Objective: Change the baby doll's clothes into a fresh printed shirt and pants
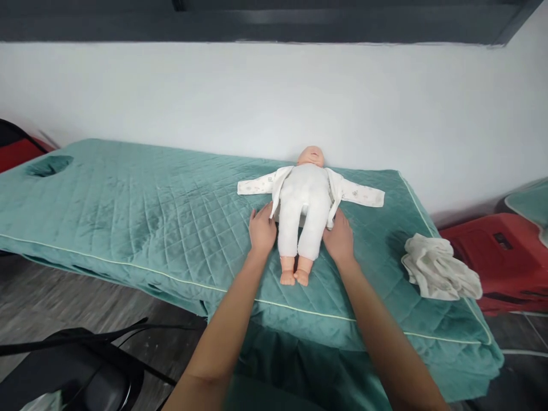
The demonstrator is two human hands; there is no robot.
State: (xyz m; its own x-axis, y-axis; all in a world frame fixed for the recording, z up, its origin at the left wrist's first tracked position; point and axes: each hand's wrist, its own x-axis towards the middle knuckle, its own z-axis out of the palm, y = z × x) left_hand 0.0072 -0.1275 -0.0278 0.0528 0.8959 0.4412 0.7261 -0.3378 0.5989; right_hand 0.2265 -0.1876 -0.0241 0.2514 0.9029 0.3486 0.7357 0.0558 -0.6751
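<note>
A baby doll point(305, 191) with a white cloth body and bare plastic feet lies on its back on a green quilted bed cover point(171, 222). Its head points to the wall. Around its torso is an open white baby shirt point(362, 194), with both patterned sleeves stretched out sideways; whether the doll's arms fill them is unclear. At the doll's left side in the picture, my left hand point(262, 231) is closed on the lower edge of the shirt. My right hand point(339, 238) pinches the opposite lower edge beside the doll's hip. Some fingertips are hidden by cloth.
A crumpled off-white cloth point(440, 268) lies at the bed's right end, near a red plastic chair point(505, 251). The bed's far edge meets a white wall point(214, 97). A face hole point(49, 165) is at the left end. A black chair point(77, 371) stands at lower left.
</note>
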